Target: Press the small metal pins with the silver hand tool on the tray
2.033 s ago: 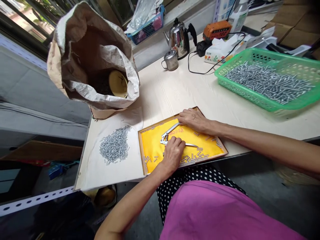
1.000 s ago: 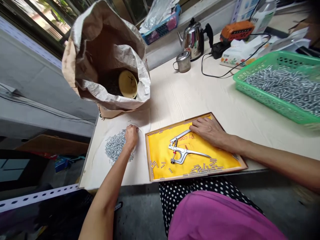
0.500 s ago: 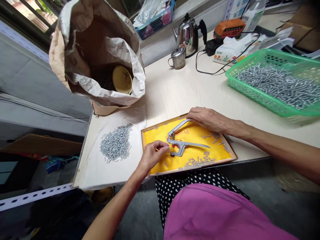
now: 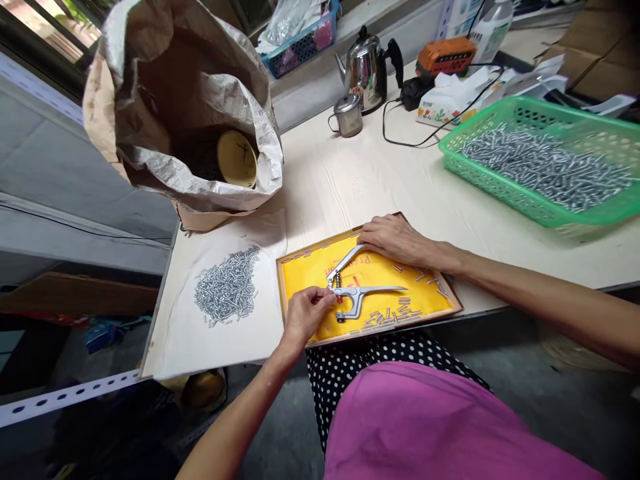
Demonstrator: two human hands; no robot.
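- Pliers [image 4: 356, 293], metal, one pair, spring between the arms: lying in the tray [image 4: 310, 270], handles spread wide; I judge them not squeezed.
- Tray, yellow-floored, wooden-rimmed: on the tabletop [image 4: 325, 173], at the near edge, in front of the person.
- Small metal pieces [image 4: 393, 315], loose: scattered along the tray's near side, with a few others by the right arm.
- Pile of small metal parts [image 4: 226, 287], one heap: on the white cloth [image 4: 190, 340], to the left of the tray.
- Green basket [image 4: 490, 183], perforated: to the right, holding a broad mass of metal parts [image 4: 545, 163].
- Progress, by my reckoning: work under way, with a good heap still lying on the cloth. Which lots count as finished, I cannot tell from here.
- Left hand [image 4: 309, 310]: thumb and forefinger drawn together in a pinch, right by the head of the pliers; whether a part sits between the fingertips, or whether they touch the metal, is too small to tell.
- Right hand [image 4: 393, 237]: fingers curled over the end of the upper handle, gripping it, at the tray's far side.
- Sack [image 4: 215, 190], open-mouthed, with a yellow bowl [image 4: 237, 159] inside: behind the cloth.
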